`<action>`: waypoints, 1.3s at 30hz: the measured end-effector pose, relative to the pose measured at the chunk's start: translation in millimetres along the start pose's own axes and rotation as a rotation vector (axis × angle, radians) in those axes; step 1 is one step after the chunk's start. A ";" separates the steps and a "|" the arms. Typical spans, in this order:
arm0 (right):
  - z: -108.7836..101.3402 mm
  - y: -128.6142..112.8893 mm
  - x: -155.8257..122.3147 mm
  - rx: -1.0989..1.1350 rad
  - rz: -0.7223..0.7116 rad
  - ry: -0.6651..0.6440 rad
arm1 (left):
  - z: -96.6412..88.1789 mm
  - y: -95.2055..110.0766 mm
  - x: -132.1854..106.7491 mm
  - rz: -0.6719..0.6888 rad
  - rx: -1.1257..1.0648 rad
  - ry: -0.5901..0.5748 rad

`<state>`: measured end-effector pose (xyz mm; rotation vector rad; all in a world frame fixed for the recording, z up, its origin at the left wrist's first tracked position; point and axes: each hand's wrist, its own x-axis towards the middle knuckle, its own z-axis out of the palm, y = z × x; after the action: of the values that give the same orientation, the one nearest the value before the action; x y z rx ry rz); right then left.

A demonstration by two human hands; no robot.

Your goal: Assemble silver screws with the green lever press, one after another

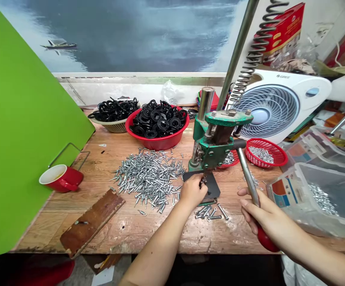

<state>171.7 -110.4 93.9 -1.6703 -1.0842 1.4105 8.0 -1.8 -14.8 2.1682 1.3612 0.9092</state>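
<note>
Right now, a green-painted metal hand press [216, 153] is standing right of centre in the frame, with a slanting steel lever [248, 176] sloping down from its side toward a red grip [266, 239]. The right hand [263, 210] is curling loosely around the lever, just above that grip. The left hand [192, 190] is reaching over the flat black plate [214, 186] at the press's foot, its fingers bending inward; their tips are partly hiding, so whether they are gripping anything, I cannot tell.

Just below the plate, a few silver metal bolts [210, 213] are lying on the wood-patterned desk [220, 238]. At the frame's centre, a large heap of small silver eye-ended bolts [150, 178] is spreading left of the press. Above it, a round red plastic basin [157, 143] is holding black rings [162, 123]. Right of the press, a red mesh basket [280, 159] is carrying small silver parts [261, 154], and a white box fan [309, 105] is leaning behind. Toward the left edge, a red mug [71, 176] is tipping sideways near a brown wooden board [93, 220].
</note>
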 end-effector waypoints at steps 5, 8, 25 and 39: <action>0.4 -1.3 -0.1 0.017 -0.005 -0.012 | 0.5 0.0 -0.9 -0.003 0.026 0.008; -2.8 -3.5 -2.5 0.032 0.013 -0.055 | 0.7 -0.7 -1.0 -0.004 0.032 0.018; 3.1 4.3 3.5 0.006 -0.030 0.050 | 0.4 -1.2 -0.7 -0.018 0.033 -0.002; 10.0 29.7 40.7 -0.234 -0.297 0.230 | -3.6 2.1 5.9 -0.074 0.036 -0.024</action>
<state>169.3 -85.9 48.9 -1.6980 -1.3363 0.9090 8.6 2.6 -9.2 2.1326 1.4469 0.8351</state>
